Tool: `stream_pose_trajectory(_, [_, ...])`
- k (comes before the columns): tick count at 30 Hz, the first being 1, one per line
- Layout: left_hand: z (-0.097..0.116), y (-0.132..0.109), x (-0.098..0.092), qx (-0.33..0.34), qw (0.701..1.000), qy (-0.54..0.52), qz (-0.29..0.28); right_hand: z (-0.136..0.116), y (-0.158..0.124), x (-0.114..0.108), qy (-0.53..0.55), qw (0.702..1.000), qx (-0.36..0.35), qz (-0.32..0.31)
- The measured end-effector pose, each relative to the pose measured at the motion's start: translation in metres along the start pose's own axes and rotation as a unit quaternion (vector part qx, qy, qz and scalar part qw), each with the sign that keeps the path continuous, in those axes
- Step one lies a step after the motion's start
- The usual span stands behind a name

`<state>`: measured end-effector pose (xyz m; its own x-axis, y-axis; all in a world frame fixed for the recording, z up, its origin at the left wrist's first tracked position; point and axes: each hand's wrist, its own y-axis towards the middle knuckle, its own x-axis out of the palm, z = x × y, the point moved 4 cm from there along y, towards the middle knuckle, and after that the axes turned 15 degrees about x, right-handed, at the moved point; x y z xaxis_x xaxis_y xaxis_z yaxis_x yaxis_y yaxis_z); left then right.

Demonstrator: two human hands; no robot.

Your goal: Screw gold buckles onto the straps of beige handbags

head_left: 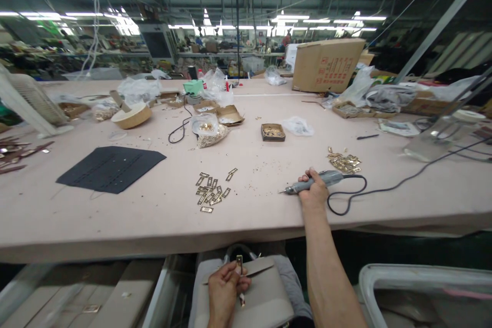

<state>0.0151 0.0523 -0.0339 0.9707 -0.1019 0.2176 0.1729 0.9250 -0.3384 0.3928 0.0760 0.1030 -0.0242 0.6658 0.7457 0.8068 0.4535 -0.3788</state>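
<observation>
My right hand (pixel 313 188) is closed around a grey corded electric screwdriver (pixel 332 178), which lies low over the table with its tip to the left. Down at my lap, my left hand (pixel 227 287) pinches a small metal plate (pixel 239 262) above a beige bag (pixel 265 292). Another shiny metal piece (pixel 242 299) shows just below those fingers. Rectangular metal frames (pixel 209 192) are scattered in a pile near the table's front edge. Gold-coloured metal parts (pixel 346 161) form a heap beyond the screwdriver.
On the table (pixel 161 220) are a dark panel (pixel 111 168), a small box of parts (pixel 272 132), a tape roll (pixel 131 116), plastic bags and a glass jar (pixel 434 136). Below stand a left bin (pixel 157 297) holding beige pieces and a right bin (pixel 374 287). The cord trails right.
</observation>
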Motion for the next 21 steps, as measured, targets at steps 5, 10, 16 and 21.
stream_pose_trajectory(5, [0.0005,-0.0002,0.0007,0.003,1.0,-0.002,-0.002,0.0013,0.0021,-0.0009,-0.011,1.0,-0.006,-0.007])
stream_pose_trajectory(10, [0.0036,-0.0019,0.0014,0.002,1.0,-0.003,-0.004,0.0005,0.0021,-0.0012,-0.002,1.0,0.005,-0.007])
stream_pose_trajectory(16, [0.0066,-0.0036,0.0018,0.004,1.0,0.003,-0.004,-0.001,-0.0011,-0.0011,0.005,1.0,0.018,-0.016])
stream_pose_trajectory(21, [0.0046,-0.0029,0.0013,0.009,1.0,0.004,-0.011,-0.0018,-0.0041,0.0006,0.005,1.0,0.018,-0.021])
